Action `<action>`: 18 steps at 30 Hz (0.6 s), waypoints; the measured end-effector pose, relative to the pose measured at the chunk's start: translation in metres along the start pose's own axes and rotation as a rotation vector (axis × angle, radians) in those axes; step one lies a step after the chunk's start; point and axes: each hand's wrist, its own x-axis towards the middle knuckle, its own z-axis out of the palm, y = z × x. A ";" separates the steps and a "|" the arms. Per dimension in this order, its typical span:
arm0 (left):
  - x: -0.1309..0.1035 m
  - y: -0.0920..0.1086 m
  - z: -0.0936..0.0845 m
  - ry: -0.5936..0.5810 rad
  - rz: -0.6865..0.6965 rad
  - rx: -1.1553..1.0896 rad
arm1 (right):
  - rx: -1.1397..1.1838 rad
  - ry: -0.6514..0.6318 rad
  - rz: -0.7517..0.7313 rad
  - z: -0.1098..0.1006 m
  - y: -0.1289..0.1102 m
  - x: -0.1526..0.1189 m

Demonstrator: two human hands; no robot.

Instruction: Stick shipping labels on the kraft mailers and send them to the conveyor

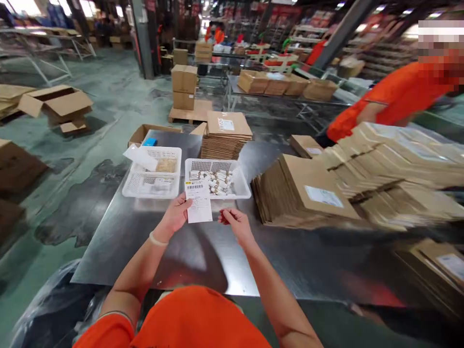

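Note:
A white printed slip with a barcode along its top is pinched by my left hand at the slip's left edge. Just right of the slip, over the metal table, my right hand has its fingers curled together; whether anything small is between them I cannot make out. Behind the slip stands a white basket of small, white and metallic parts. To its left are two white baskets, the nearer holding clear-wrapped items, the farther holding brown pieces and a white sheet.
Flattened cardboard is stacked behind the baskets and at the right, with more piles farther right. A blue item lies at the table's back left. A person in orange leans in at the right.

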 end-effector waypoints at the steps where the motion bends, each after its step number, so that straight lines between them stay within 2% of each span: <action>1: 0.002 -0.006 0.009 -0.026 -0.021 0.009 | 0.034 0.045 -0.004 -0.005 -0.003 -0.013; 6: -0.001 -0.040 0.056 -0.125 -0.127 0.031 | 0.122 0.276 -0.047 -0.025 -0.022 -0.056; 11: -0.028 -0.079 0.091 -0.227 -0.266 0.085 | 0.039 0.407 -0.089 -0.053 -0.028 -0.092; 14: -0.050 -0.101 0.108 -0.268 -0.410 0.077 | 0.045 0.456 -0.108 -0.072 -0.027 -0.126; 18: -0.082 -0.133 0.133 -0.335 -0.673 0.037 | 0.070 0.582 -0.132 -0.095 -0.024 -0.188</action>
